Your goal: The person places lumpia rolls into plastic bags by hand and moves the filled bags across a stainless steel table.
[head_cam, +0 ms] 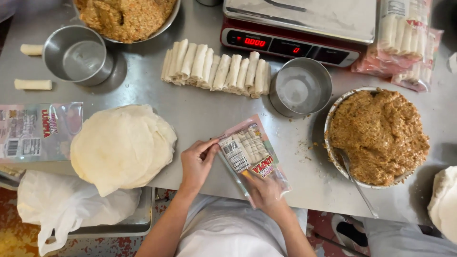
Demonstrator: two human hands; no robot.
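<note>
The clear bag (252, 159) of rolls lies on the table edge just left of the filling bowl (333, 119), long axis diagonal. The left hand (197, 164) pinches its upper-left mouth; the right hand (266, 192) clasps its lower end.

Both bare forearms reach up from the lower edge and converge, the left hand (197, 164) palm-down with fingers curled and fingertips pinched in a grip, the right hand (266, 192) turned under, fingers closed in a grip.

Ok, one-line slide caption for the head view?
Both hands, left and right, hold a clear printed pouch of spring rolls over the steel table.
</note>
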